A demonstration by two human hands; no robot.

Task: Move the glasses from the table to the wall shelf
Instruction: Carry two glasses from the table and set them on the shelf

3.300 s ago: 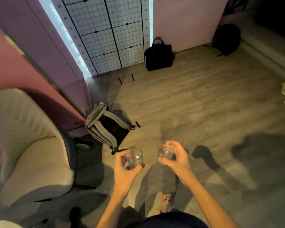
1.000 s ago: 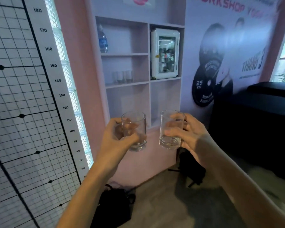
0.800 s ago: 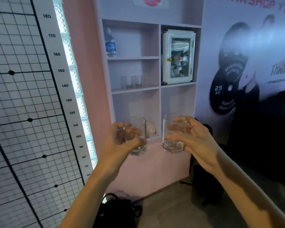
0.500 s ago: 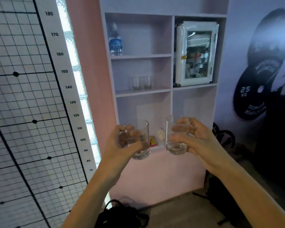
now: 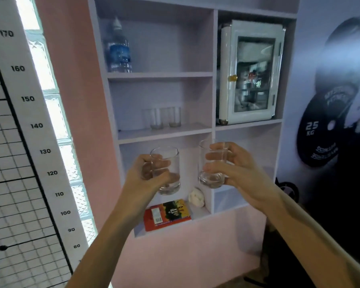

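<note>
My left hand [image 5: 142, 180] grips a clear tumbler [image 5: 168, 170], held upright in front of the wall shelf [image 5: 160, 133]. My right hand [image 5: 235, 173] grips a second clear glass [image 5: 211, 163] at about the same height, just to the right. Both glasses hang below the middle-left shelf board, in front of the lower compartments. On that middle shelf stand two more clear glasses [image 5: 163, 118] side by side, well above and behind my hands.
A water bottle [image 5: 119, 48] stands on the top-left shelf. A small white glass-door cabinet [image 5: 250, 71] fills the upper right compartment. A red packet [image 5: 167, 214] and a pale lump [image 5: 196, 197] lie in the bottom-left compartment. A height chart [image 5: 27, 142] covers the left wall.
I have come closer to the shelf, which now fills the view. Both hands still hold their glasses upright, slightly further apart and nearer the lower compartments.
</note>
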